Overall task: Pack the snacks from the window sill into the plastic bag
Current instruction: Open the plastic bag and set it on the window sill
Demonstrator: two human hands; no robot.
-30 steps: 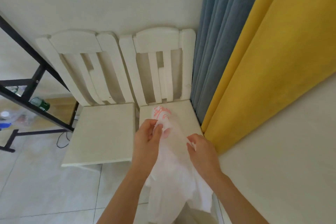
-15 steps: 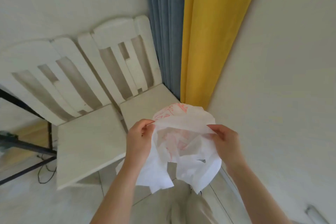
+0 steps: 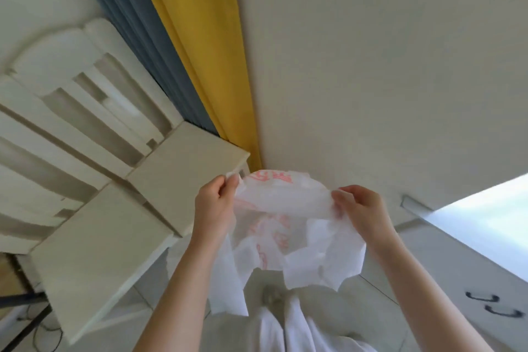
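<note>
A thin white plastic bag [image 3: 285,237] with red print hangs in front of me, its mouth stretched wide between both hands. My left hand [image 3: 215,206] pinches the left rim of the bag. My right hand [image 3: 360,211] pinches the right rim. The lower part of the bag droops loose above my legs. A bright white window sill [image 3: 485,220] shows at the right edge. No snacks are in view.
Two cream wooden chairs [image 3: 114,194] stand side by side on the left, against the wall. A blue curtain [image 3: 137,37] and a yellow curtain [image 3: 205,51] hang behind them. A white cabinet with dark handles [image 3: 491,306] sits under the sill at lower right.
The view has swung right, so the chairs slid left and the sill came into sight. Both hands have pulled the bag's mouth wider apart.
</note>
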